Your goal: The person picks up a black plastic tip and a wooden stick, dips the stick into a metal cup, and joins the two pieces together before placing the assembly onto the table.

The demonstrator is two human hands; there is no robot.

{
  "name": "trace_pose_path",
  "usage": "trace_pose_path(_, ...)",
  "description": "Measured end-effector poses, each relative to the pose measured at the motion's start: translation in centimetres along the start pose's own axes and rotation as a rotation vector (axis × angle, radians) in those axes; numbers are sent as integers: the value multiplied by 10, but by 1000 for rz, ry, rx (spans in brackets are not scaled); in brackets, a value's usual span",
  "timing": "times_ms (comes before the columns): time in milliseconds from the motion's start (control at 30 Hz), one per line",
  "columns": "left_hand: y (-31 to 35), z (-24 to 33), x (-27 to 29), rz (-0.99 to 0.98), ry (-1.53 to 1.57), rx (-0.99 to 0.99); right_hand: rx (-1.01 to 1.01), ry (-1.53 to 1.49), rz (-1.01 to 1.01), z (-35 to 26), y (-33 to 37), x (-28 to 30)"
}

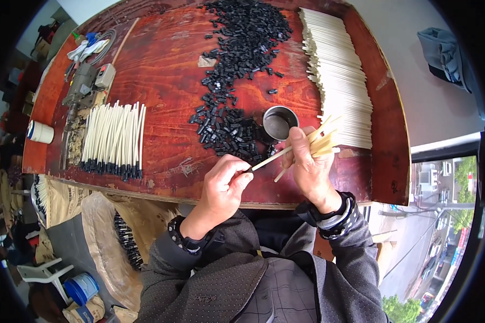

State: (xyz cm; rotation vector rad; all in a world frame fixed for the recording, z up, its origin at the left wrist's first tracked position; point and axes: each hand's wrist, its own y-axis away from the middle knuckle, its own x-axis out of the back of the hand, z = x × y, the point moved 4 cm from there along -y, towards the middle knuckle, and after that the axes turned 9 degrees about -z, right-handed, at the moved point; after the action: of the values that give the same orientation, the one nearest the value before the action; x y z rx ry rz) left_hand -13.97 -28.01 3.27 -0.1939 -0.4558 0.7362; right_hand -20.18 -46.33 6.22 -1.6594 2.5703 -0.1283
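Over the near edge of the table, my left hand pinches a small black cap between thumb and forefinger. That cap meets the left end of a thin cream stick; how far it is pushed on cannot be made out. My right hand is closed around this stick and a small bunch of cream sticks, whose ends fan out past the fingers. Just beyond the right hand stands a round metal cup. A long heap of loose black caps reaches from the far edge down beside the cup.
Stacked bare sticks line the table's right side. At left lie sticks with black ends, near a small motor-driven machine and a white spool. Raised boards edge the red wooden table. A paper sack stands below.
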Motion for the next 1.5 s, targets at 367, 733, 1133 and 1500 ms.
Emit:
trace_pose_path(367, 69, -40, 197, 581, -805, 264, -71, -222, -125, -6, -10, 28)
trace_pose_path(733, 88, -44, 217, 574, -1181, 348, -71, 180, -109, -22, -11, 29)
trace_pose_path(1133, 10, -24, -10, -178, -574, -48, -71, 90, -41, -3, -2, 57)
trace_pose_path(1500, 12, -22, -14, -210, -452, 29, 120, 432, 147, -27, -28, 64)
